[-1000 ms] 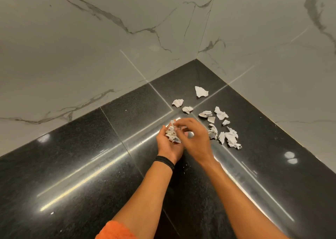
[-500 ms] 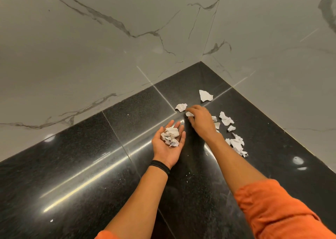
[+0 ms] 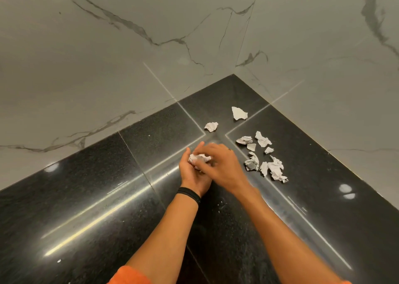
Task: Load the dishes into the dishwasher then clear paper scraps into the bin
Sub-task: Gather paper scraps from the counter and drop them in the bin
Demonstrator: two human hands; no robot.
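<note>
On the far left, the glossy black speckled stone countertop (image 3: 86, 186) runs up to a pale grey marble-look wall panel with dark veins (image 3: 108, 57). Long streaks of reflected light shine along the stone.

Low in the middle, an orange sleeve (image 3: 129, 276) ends at a bare forearm that wears a thin black wristband (image 3: 189, 194). Above the band, the left hand (image 3: 190, 175) is palm up just over the countertop. Its fingers are cupped partway closed round a wad of crumpled white paper scraps (image 3: 199, 158) that sits in the palm.

The right hand (image 3: 224, 165) crosses over it from the right, back upward, with its bent fingers reaching down onto the wad (the fingertips are smeared by motion, so I cannot tell whether they pinch a scrap or only touch the pile).

Beyond the hands, near where the countertop seams meet, a small crumpled white scrap (image 3: 211, 126) lies alone on the stone. A flatter torn white piece (image 3: 239, 113) lies a little further back, toward the corner.

Just right of the right hand, a loose cluster of white paper scraps (image 3: 276, 169) is spread over the countertop. Some pieces are balled and some are flat, and several touch one another at the near end.

At the far right, a second veined grey wall panel (image 3: 323, 46) meets the first at the corner. Two round spots of reflected light (image 3: 345, 188) sit on the stone below it.
</note>
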